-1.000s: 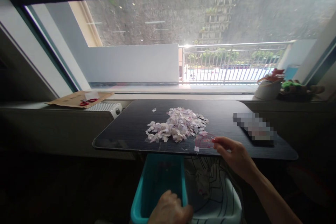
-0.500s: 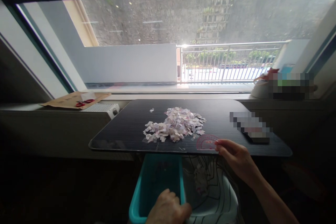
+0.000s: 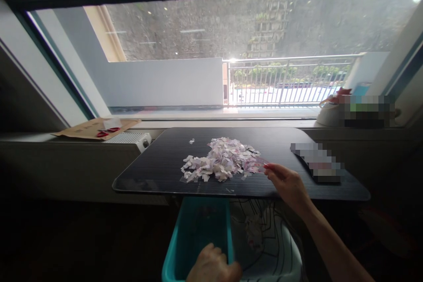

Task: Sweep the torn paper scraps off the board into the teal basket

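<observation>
My right hand point(image 3: 289, 187) is closed in a pinch on a clear protractor point(image 3: 256, 164) with pink markings, held at the right side of a heap of small torn paper scraps point(image 3: 224, 158). The heap lies on a dark tabletop point(image 3: 155, 154). Below the table's front edge, my left hand point(image 3: 214, 265) is closed around the near right part of the rim of a teal plastic bin point(image 3: 172, 246). Inside the bin it is dark, and a few faint scraps show toward its far end.
Right of the bin is a pale surface with dark lines point(image 3: 286, 251), with some scraps on it. A blurred-out object point(image 3: 317, 163) lies at the table's right. Red-handled scissors point(image 3: 108, 132) rest on brown paper point(image 3: 79, 130) at the left sill. A window is behind the table.
My right hand has moved forward and left with the protractor, from the table's front edge to the side of the scrap heap. My left hand stays on the bin.
</observation>
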Demonstrator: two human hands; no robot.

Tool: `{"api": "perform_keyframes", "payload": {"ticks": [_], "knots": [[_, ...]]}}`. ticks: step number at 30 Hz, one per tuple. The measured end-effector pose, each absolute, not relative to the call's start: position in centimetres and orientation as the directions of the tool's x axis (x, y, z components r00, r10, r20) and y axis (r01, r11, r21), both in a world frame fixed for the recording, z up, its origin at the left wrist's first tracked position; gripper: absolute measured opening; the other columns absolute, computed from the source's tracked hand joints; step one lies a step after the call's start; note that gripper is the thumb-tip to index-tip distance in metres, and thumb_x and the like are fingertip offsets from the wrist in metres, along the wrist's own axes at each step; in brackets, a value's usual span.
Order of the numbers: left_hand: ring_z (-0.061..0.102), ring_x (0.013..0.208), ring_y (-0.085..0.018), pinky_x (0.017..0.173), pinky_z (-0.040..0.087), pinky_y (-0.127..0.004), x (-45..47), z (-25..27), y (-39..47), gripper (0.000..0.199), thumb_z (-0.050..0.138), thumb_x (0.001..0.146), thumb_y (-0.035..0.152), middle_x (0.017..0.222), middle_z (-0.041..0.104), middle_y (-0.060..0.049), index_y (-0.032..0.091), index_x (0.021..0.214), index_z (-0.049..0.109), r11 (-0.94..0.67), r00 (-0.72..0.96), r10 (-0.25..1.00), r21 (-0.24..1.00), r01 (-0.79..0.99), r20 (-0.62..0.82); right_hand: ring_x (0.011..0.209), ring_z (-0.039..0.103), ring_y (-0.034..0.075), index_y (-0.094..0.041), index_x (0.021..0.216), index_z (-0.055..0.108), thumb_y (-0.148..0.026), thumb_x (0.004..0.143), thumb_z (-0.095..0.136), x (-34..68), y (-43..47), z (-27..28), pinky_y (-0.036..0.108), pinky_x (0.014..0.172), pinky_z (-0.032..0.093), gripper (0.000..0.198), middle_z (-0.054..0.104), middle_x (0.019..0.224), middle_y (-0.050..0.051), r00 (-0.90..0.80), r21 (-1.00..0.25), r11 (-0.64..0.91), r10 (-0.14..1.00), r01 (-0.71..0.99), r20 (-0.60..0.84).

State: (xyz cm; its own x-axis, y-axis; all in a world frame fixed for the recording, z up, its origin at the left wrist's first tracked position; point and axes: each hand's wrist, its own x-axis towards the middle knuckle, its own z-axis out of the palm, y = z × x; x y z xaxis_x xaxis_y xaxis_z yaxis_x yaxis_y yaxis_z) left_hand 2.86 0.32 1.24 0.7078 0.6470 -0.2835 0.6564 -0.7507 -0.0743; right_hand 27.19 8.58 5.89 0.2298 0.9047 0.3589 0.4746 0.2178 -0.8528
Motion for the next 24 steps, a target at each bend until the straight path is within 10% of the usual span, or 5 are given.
{"api": "perform_keyframes", "payload": {"ticks": [24], "knots": [[0.067, 0.072, -0.026, 0.069, 0.05, -0.039, 2.7, 2.4, 0.0, 0.009, 0.064, 0.083, 0.023, 0.076, 0.07, -0.008, 0.023, 0.091, 0.067, -0.747, 0.71, 0.644, -0.037, 0.663, -0.285, 0.081, 0.07, 0.022, -0.022, 0.09, 0.072, -0.039, 0.079, 0.056, 28.2, 5.1, 5.9, 0.032, 0.075, 0.052, 0.026, 0.076, 0.087, 0.004, 0.269, -0.822, 0.099, 0.917, 0.562, 0.294]]}}
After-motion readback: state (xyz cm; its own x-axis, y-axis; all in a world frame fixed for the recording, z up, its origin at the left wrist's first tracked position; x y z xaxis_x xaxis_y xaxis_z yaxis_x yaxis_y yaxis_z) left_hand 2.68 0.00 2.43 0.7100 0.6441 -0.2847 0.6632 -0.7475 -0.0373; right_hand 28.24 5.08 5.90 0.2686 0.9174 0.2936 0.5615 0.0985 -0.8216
